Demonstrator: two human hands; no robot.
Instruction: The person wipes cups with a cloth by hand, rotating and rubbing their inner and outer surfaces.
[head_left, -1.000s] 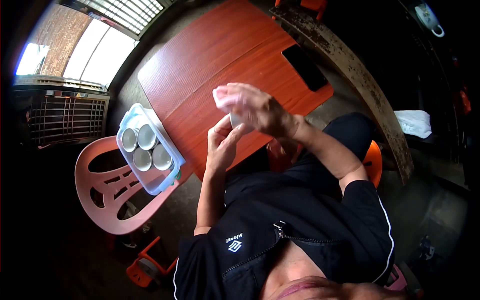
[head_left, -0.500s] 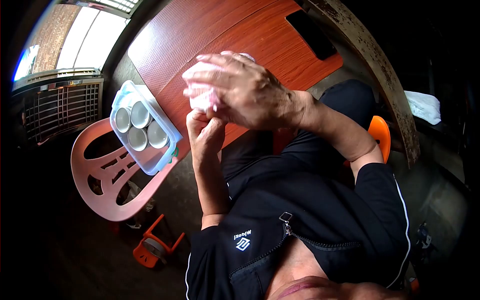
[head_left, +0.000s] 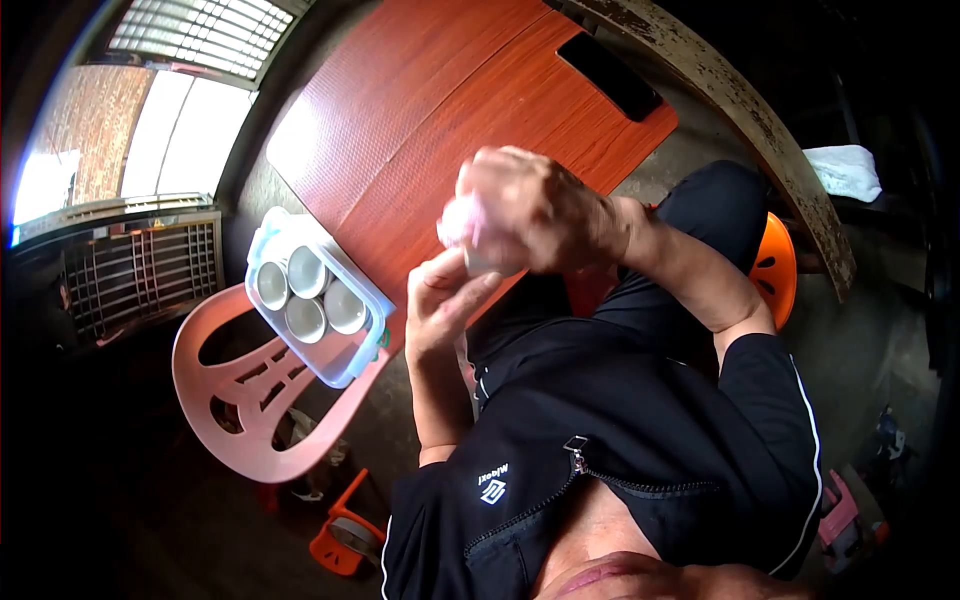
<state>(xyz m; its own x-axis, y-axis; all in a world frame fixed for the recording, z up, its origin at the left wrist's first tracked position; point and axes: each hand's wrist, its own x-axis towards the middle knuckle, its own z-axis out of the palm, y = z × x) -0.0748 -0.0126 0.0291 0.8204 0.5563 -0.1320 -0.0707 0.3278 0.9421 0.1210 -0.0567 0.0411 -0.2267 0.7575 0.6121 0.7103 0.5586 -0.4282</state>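
Note:
My left hand (head_left: 440,298) is closed, thumb and fingers pinching the lower edge of what looks like a white cup (head_left: 486,263), mostly hidden. Over it, my right hand (head_left: 535,215) is curled around a pink-and-white cloth (head_left: 462,222) pressed against the cup. Motion smears the right fingers and the cloth. Both hands are raised above the near edge of the reddish-brown wooden table (head_left: 400,130). Left of them, several white cups (head_left: 306,320) stand in a clear plastic bin (head_left: 350,372).
The bin rests on a pink plastic chair (head_left: 235,455) beside the table. A black phone (head_left: 608,75) lies at the table's far right. An orange chair (head_left: 778,268) is partly visible at my right, and a small orange stool (head_left: 335,550) stands lower left. A white cloth (head_left: 845,172) lies further right.
Both hands have shifted right and closer to my body in the view. The right hand has turned with the cloth, exposing a pale part beneath it. The whole scene has shifted slightly with the camera.

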